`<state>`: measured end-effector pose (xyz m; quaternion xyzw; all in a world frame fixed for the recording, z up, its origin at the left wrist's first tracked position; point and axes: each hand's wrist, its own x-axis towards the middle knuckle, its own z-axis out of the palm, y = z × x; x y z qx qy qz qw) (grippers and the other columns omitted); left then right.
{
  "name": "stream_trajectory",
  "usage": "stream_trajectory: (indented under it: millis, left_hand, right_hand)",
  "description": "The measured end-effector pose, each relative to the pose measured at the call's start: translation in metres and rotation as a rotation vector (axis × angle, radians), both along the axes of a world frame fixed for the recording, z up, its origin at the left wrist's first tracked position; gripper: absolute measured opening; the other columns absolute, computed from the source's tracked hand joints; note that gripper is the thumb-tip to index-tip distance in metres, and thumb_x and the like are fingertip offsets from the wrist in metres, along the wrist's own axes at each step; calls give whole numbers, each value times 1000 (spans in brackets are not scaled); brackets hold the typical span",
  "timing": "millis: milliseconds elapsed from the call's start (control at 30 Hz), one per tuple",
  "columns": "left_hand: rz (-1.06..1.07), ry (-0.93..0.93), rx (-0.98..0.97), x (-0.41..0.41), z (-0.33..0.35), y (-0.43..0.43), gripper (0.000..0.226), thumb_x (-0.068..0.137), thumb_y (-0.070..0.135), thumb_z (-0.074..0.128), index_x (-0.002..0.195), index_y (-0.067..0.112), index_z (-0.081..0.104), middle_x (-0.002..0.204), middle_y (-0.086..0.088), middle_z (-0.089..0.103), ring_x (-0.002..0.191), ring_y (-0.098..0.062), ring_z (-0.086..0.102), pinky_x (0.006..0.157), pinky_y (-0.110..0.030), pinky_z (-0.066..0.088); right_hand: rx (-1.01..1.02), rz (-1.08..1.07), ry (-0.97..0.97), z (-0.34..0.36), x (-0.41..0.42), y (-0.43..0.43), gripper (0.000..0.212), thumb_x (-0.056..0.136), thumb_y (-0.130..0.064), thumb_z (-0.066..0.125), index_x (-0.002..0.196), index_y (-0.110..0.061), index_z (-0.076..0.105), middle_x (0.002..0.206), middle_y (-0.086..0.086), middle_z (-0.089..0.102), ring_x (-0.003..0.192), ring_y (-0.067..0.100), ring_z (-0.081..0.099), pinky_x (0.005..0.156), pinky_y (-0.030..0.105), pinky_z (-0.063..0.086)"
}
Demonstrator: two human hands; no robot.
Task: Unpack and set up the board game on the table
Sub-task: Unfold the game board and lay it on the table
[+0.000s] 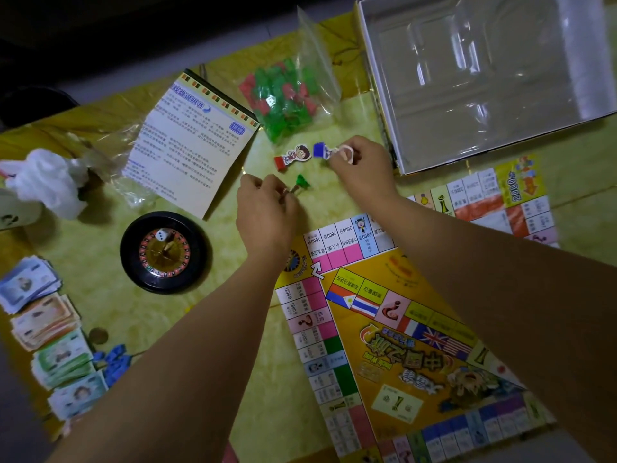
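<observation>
I read the left hand [267,208] pinching a green plastic pawn stand [301,181] and the right hand [362,165] pinching a card figure in a blue plastic stand [329,152], both held low over the yellow-green table [173,315] beyond the printed game board [400,332], probably to seat figures upright

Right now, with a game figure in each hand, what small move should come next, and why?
Probably lay the blue-based figure, pinched by the right hand, on the table beside the red-based figure that already lies there. The left hand pinches the green-based figure, so both hands are full; freeing one seems needed before anything else is unpacked.
</observation>
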<state>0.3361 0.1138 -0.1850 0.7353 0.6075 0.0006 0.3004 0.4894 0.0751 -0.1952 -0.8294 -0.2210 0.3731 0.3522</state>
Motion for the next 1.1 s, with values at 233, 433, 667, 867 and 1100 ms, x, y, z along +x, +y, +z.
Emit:
stream_trajectory:
  millis: [233,433,667,867,1100]
  left_hand:
    - [134,-128,-66,-30,14,11,21,77,29,64,72,15,50,68,2,52,65,-18,46,56,-33,32]
    - [258,-276,-249,-39,9,15,20,65,30,62,66,20,45,56,10,51,56,-14,45,58,-35,42]
    - [204,-329,-346,-50,4,6,16,65,37,62,68,26,52,61,9,57,59,-13,50,61,-40,48]
    - [161,-350,-449,-63,20,-4,26,64,48,65,70,23,58,67,4,61,64,-14,54,66,-43,51]
    - [304,-484,-631,-82,45,-32,9,87,7,65,85,0,59,59,-3,48,37,1,40,39,-11,30]
  right_hand:
    - [163,197,-28,7,-18,24,21,62,-14,67,59,-7,47,82,9,59,72,18,58,66,34,47]
    - [58,352,-207,8,-25,38,25,76,-19,59,65,-24,37,55,-6,40,54,17,39,51,34,32]
    - [-178,647,-463,-1,-32,35,34,88,-28,60,120,-22,47,91,6,67,80,29,60,59,31,39]
    - [-226,488,-365,5,-48,25,16,86,-35,64,91,-21,61,90,0,67,84,23,61,65,30,44]
    - [-146,128,326,31,-76,-35,28,88,-18,62,60,-20,54,58,1,51,51,11,45,54,23,37]
